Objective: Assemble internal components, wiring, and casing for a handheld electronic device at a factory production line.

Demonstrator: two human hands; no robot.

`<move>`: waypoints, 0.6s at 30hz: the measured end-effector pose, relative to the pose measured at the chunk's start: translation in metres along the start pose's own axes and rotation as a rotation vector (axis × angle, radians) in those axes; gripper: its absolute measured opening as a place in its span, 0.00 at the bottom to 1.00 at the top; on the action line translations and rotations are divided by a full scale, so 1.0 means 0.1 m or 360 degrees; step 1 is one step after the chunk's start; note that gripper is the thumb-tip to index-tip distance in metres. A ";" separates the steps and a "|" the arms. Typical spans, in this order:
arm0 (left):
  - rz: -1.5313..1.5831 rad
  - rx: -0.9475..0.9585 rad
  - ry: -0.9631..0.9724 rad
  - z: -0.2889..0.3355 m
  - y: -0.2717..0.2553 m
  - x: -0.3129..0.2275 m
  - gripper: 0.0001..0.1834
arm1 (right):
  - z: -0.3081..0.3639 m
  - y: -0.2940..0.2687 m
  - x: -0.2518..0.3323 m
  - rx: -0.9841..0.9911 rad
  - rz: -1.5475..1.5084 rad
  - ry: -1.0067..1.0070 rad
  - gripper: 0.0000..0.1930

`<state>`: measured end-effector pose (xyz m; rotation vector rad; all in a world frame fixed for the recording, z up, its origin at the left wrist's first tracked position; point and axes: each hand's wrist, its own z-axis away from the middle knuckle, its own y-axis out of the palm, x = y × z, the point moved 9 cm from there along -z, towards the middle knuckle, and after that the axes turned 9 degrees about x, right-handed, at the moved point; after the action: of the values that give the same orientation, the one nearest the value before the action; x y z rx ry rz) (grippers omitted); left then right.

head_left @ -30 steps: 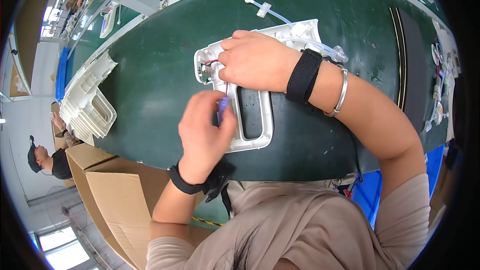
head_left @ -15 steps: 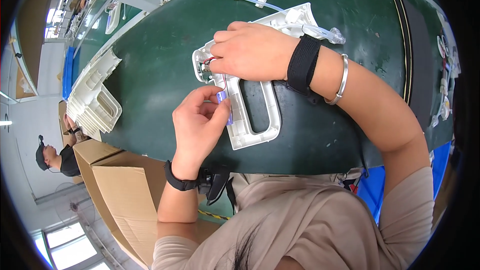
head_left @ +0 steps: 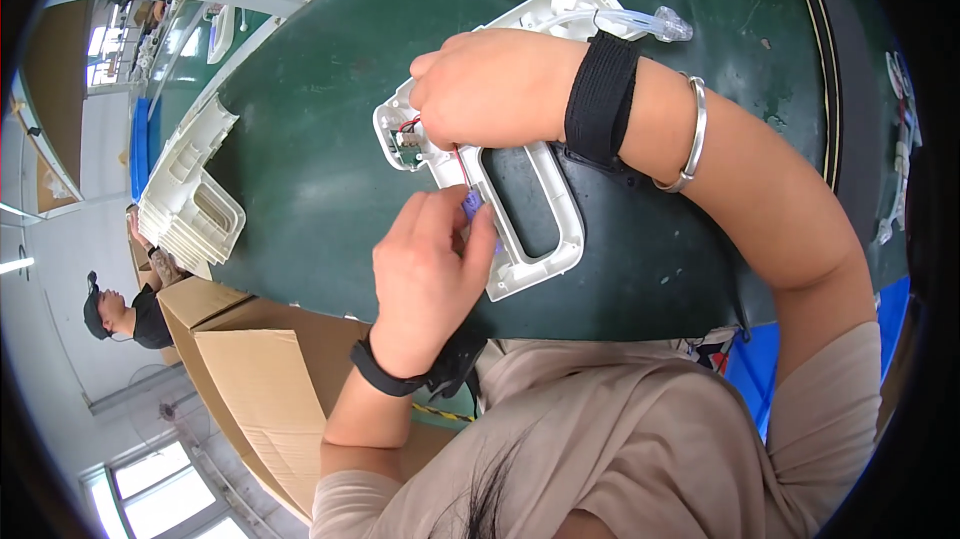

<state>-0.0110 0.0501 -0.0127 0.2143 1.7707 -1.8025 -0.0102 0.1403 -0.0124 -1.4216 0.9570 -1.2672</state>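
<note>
My left hand (head_left: 428, 264) pinches a small purple cylindrical battery (head_left: 472, 203) between thumb and fingers. It is held over the handle side of a white plastic housing half (head_left: 545, 267), and a red wire runs up from its top end. Across the housing's upper part lies my right hand (head_left: 490, 89), its fingers curled down and their tips hidden, so what they grip does not show. Left of those fingers, a small circuit part with red and black wires (head_left: 408, 131) sits in the housing's end. Clear tubing (head_left: 620, 19) with a transparent fitting rests at the housing's far end.
A second white housing half (head_left: 195, 189) lies at the left edge of the green table (head_left: 300, 119). An open cardboard box (head_left: 255, 369) stands below that edge. A black strip (head_left: 850, 89) runs along the right side. Another person (head_left: 135, 314) is at far left.
My left hand has shifted right with the battery, closer over the handle. The housing's lower end has swung slightly right. My right hand has moved a little upward, staying on the housing.
</note>
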 end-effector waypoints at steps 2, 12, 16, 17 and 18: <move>-0.0462 -0.0183 0.0229 0.04 0.00 -0.15 0.11 | 0.00 0.00 -0.01 -0.0083 0.0055 0.0039 0.04; -0.0579 -0.0064 0.0365 0.03 0.10 -0.18 0.19 | 0.03 0.06 0.00 0.0183 0.0038 0.0086 0.04; -0.0452 0.0185 0.0497 -0.11 0.06 -0.15 0.20 | 0.11 -0.03 0.12 -0.0109 0.0176 0.0045 0.04; -0.0471 0.0170 0.0585 -0.13 0.02 -0.09 0.20 | 0.14 -0.06 0.07 -0.0087 0.0174 0.0114 0.05; -0.0486 0.0157 0.0668 -0.13 -0.03 -0.04 0.19 | 0.21 -0.11 0.05 -0.0058 0.0208 0.0133 0.05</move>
<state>-0.0134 0.0633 -0.0094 0.4050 2.0922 -2.1889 0.0106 0.1413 -0.0001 -1.3200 1.1166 -1.2251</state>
